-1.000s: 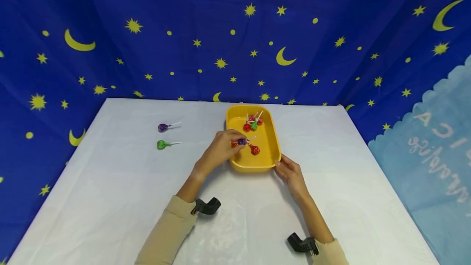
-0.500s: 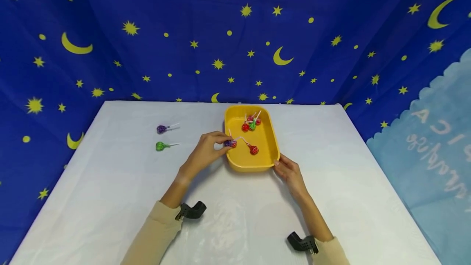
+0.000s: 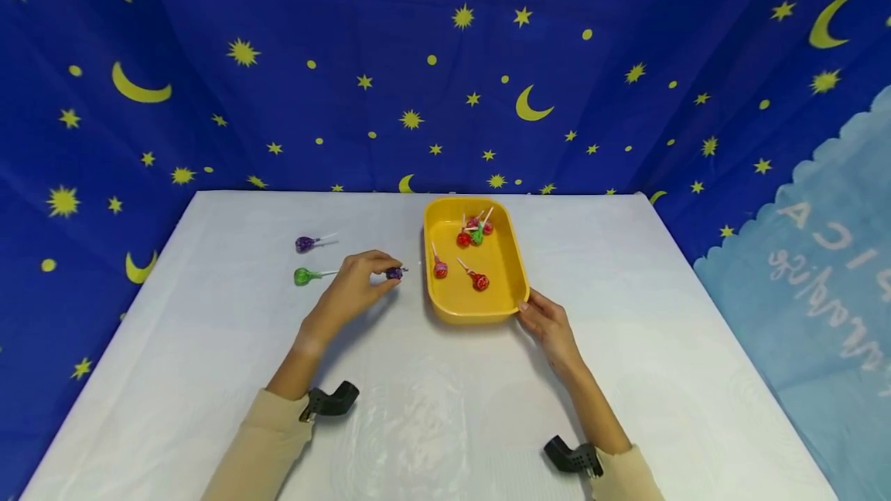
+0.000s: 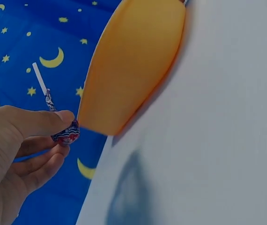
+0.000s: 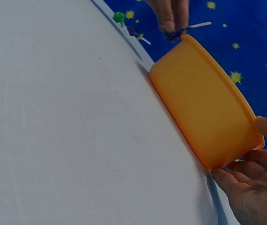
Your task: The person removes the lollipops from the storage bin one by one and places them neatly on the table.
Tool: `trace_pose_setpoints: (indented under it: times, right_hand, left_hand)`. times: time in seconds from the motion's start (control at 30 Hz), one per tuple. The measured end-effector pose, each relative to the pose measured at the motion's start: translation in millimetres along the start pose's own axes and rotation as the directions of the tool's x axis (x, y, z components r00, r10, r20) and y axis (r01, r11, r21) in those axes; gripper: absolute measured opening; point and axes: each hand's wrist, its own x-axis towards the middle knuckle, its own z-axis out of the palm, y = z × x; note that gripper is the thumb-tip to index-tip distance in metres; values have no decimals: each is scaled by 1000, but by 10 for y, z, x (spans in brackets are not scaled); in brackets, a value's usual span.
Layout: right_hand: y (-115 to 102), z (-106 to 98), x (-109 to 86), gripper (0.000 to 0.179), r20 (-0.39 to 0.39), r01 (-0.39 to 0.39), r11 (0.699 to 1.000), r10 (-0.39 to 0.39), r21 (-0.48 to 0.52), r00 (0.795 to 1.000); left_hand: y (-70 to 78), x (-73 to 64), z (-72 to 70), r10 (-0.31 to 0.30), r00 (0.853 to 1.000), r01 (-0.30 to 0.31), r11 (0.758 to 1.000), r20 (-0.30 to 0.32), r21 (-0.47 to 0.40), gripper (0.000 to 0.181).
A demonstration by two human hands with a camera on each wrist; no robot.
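My left hand pinches a purple-wrapped lollipop between thumb and fingers, above the table just left of the yellow tray. In the left wrist view the white stick of this lollipop points up. At the near right corner of the tray, my right hand grips it, thumb at the rim and fingers beneath, as the right wrist view shows. Inside the tray, a pink-red lollipop lies by the left wall and a red lollipop near the middle. Several red and green lollipops cluster at its far end.
Left of the tray, a purple lollipop and a green lollipop lie on the white table, the green one's stick reaching toward my left hand. A blue curtain with moons and stars hangs behind the table.
My left hand has carried the purple lollipop from over the tray out to the left, past its rim. The pink-red lollipop beneath is now uncovered. My right hand stays at the tray's corner.
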Motion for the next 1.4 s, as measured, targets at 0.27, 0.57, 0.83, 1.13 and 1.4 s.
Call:
trace_pose_setpoints:
  times: [0.27,0.57,0.83,1.13,1.4]
  right_hand:
    - [-10,5,-12,55,-11,-3,1000,3,-6,1000]
    - [-9,15,-10,54,-6,-6,1000,6,-22,1000]
    - [0,21,-5,54,-9,-13,999,13,-29,1000]
    - [-17,10,9,55,0,-14,1000,14,-20,1000]
    - [-11,2,1,54,-3,-11,999,11,-37,1000]
  left_hand:
    - [-135,-107,-236,-45,998,42,997,42,60,25]
    - [-313,-230,-556,-103,984,88,991,149,102,24]
    - [-404,-317,-764,-216,955,186,970,205,156,25]
    - [-476,-375,-896,-276,926,222,949,256,222,23]
    - [-527,-443,-967,-384,858,320,919,343,230,20]
